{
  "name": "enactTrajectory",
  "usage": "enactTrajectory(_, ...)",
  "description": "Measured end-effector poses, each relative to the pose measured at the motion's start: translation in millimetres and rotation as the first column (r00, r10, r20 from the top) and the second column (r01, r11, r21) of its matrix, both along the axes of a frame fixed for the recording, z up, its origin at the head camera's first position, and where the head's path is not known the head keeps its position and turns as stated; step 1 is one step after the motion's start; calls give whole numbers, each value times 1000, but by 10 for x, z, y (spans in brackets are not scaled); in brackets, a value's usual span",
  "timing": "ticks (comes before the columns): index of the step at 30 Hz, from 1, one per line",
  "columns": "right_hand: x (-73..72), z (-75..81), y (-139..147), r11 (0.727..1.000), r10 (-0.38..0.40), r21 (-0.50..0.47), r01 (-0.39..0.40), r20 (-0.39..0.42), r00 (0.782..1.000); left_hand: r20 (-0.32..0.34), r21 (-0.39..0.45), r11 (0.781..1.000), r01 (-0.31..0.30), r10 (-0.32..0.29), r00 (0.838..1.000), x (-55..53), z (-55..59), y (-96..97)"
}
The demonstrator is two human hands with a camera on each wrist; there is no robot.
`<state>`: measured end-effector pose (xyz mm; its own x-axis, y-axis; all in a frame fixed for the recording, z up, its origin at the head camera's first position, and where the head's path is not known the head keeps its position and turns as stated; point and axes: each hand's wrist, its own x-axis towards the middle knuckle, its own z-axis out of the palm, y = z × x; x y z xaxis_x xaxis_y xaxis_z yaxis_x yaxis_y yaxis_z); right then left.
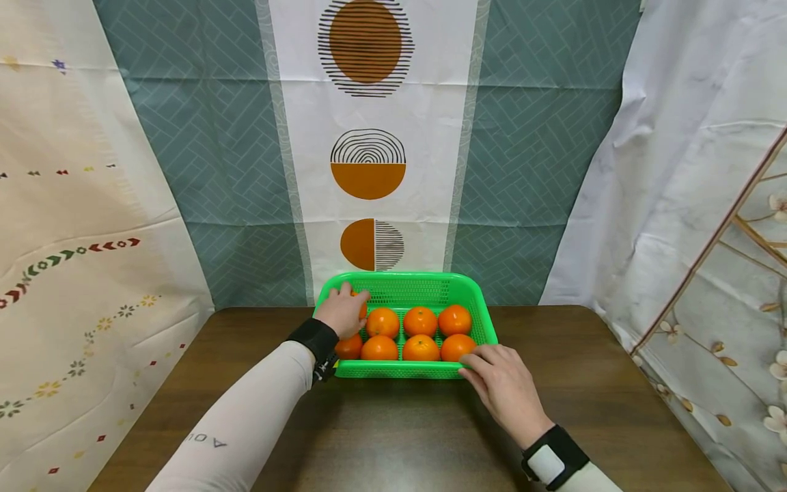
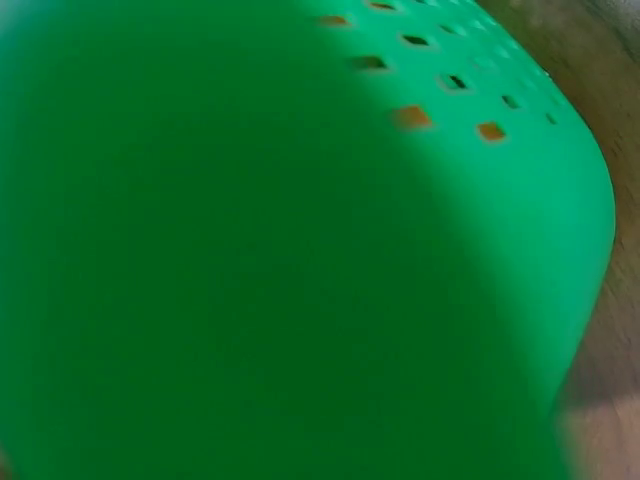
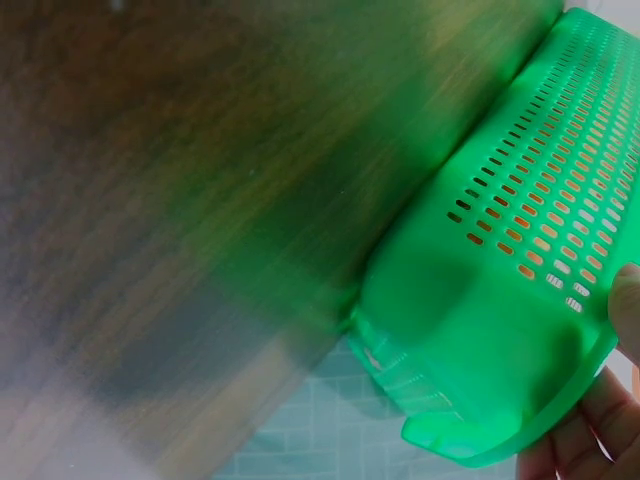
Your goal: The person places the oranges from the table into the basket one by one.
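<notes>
A green plastic basket [image 1: 418, 370] with perforated walls stands on the table, several oranges [image 1: 421, 348] lying in two rows inside it. My left hand [image 1: 341, 313] reaches over the basket's left side, fingers curled round the orange [image 1: 362, 311] in the back left corner and partly hiding it. At the front right corner, my right hand [image 1: 505, 386] grips the rim, thumb [image 3: 626, 310] outside and fingers over the edge in the right wrist view. The basket's green wall [image 2: 520, 220] fills most of the left wrist view, where the left hand is out of sight.
The dark wooden table [image 1: 399, 437] extends in front of the basket and to both sides. Close behind it hangs a patterned cloth [image 1: 375, 102]. Other cloths hang at the left [image 1: 92, 273] and right [image 1: 676, 239] edges of the table.
</notes>
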<state>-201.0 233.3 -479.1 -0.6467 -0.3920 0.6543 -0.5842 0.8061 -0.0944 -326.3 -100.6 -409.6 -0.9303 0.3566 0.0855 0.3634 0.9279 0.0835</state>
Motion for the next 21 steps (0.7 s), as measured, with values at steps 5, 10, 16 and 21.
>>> enactTrajectory(5, 0, 3, -1, 1000, 3, 0, -3, -7, 1000, 23, -27, 1000, 1, 0, 1000, 24, 9, 16)
enactTrajectory(10, 1, 3, -3, 1000, 4, -2, -4, -7, 1000, 28, -27, 1000, 5, -4, 1000, 63, 26, 15)
enactTrajectory(16, -2, -1, -2, 1000, 3, -3, -3, -4, 1000, 38, -29, 1000, 6, -5, 999, 68, 1, 15)
enactTrajectory(21, -5, -12, 3, 1000, 4, 1, -4, -11, 1000, 36, -25, 1000, 7, -6, 999, 48, -30, 18)
